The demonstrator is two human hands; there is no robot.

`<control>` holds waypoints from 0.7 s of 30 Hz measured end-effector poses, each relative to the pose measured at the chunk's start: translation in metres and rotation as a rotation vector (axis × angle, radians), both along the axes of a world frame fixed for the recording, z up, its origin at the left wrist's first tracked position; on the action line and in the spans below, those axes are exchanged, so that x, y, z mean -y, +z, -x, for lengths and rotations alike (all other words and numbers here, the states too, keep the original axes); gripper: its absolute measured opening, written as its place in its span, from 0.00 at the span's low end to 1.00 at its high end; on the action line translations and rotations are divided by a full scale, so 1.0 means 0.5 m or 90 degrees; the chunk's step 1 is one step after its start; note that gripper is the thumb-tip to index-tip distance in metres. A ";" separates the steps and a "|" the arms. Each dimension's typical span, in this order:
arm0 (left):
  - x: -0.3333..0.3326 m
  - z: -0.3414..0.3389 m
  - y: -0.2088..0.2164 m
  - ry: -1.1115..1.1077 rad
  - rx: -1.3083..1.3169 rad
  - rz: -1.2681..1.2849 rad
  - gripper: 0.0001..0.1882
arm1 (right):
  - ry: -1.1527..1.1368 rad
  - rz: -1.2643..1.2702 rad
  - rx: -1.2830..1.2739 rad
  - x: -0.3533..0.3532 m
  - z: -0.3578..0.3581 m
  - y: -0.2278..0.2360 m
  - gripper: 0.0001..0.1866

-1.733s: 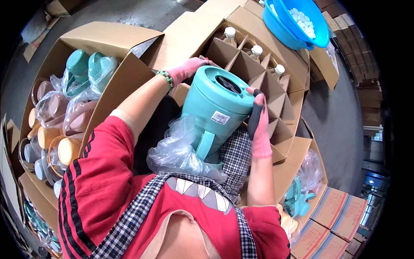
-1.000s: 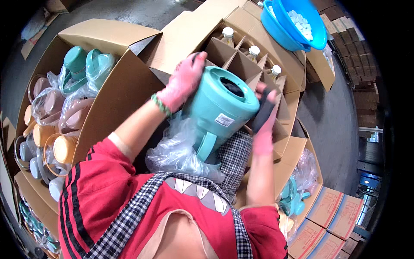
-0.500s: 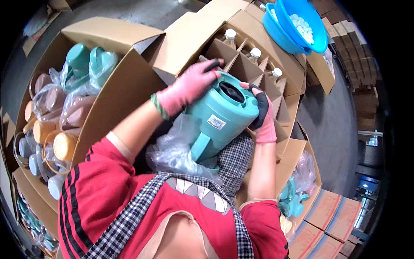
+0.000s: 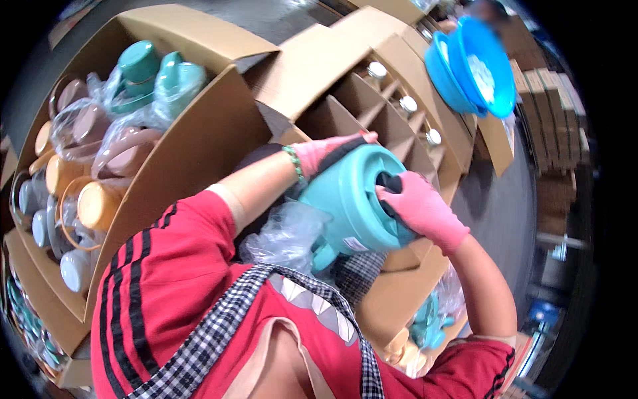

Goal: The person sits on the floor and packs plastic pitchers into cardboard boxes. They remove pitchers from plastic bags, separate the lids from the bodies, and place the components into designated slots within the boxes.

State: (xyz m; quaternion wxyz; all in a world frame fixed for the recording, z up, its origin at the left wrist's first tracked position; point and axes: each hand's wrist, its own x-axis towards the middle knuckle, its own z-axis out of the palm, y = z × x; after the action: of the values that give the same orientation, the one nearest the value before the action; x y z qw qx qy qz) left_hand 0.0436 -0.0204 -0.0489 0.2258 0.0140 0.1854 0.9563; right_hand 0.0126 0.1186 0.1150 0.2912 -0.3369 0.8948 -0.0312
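Observation:
A teal plastic jug (image 4: 345, 203) with a handle lies tilted in front of my body, its round top turned to the right. Around its lower end bunches a clear plastic bag (image 4: 286, 233). My left hand (image 4: 329, 154), in a pink glove with dark fingertips, holds the jug's upper side near the shoulder. At the jug's mouth, my gloved right hand (image 4: 425, 206) grips with its thumb and fingers, some fingertips hidden inside the opening. A small white label (image 4: 354, 244) sits on the jug's lower side.
An open carton (image 4: 179, 149) at left holds bagged jugs in several colours. Ahead stands a divided carton (image 4: 339, 120) with white-capped bottles (image 4: 407, 104) in some cells. Blue basins (image 4: 438, 76) with white pieces stand far right. More coloured jugs (image 4: 428, 326) lie lower right.
The jug has tipped over to the right, so its mouth faces that way. My right hand has moved from the rim's side onto the mouth, and my left hand has shifted along the body.

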 end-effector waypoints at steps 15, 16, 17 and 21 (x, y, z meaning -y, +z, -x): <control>0.025 0.016 -0.018 -0.007 -0.043 0.109 0.22 | -0.190 -0.038 0.255 0.058 0.035 -0.008 0.11; 0.022 0.004 -0.010 0.046 -0.080 0.124 0.21 | -0.047 -0.020 0.179 0.060 0.033 0.001 0.10; 0.022 0.010 -0.012 0.004 -0.038 0.031 0.22 | 0.093 -0.002 0.102 0.060 0.028 0.017 0.08; 0.040 0.008 -0.014 -0.037 -0.033 -0.016 0.23 | 0.886 0.021 -0.195 0.052 0.043 0.076 0.07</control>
State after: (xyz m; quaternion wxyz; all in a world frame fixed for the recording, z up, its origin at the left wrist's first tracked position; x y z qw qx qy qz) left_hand 0.0395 -0.0403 -0.0560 0.2484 0.0469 0.1789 0.9508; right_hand -0.0088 0.0926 0.1531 0.1095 -0.8348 0.5027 0.1962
